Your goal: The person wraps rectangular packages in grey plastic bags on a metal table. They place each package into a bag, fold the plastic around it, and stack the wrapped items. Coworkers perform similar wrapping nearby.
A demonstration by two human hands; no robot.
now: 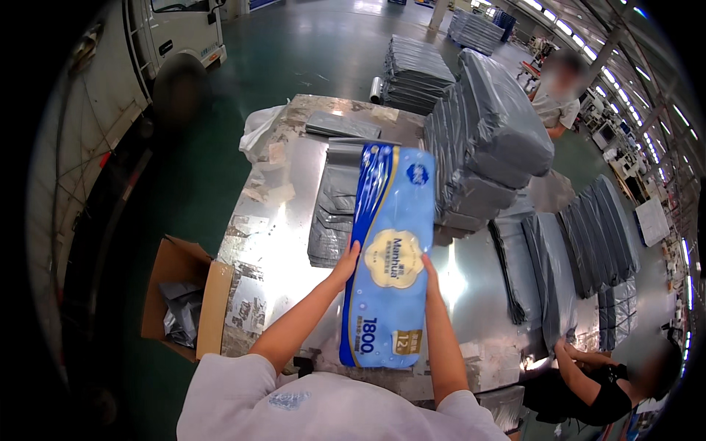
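Held upright in front of me is a long blue plastic-wrapped pack (pixel 391 294) with a cream flower-shaped label; it looks like a pack of tissue rolls. My left hand (pixel 346 264) presses on its left side and my right hand (pixel 430 273) on its right side, gripping it between them. Behind the pack and partly hidden by it, a pile of flat grey plastic bags (pixel 329 220) lies on the metal-topped table (pixel 257 220). Another folded grey bag bundle (pixel 342 126) rests farther back.
Tall grey-wrapped bundles (pixel 489 125) are stacked at the table's back right. More grey bundles (pixel 544 257) stand to the right, where a co-worker (pixel 588 375) handles one. An open cardboard box (pixel 217 309) with grey plastic inside stands left of the table; a truck (pixel 176 44) is beyond.
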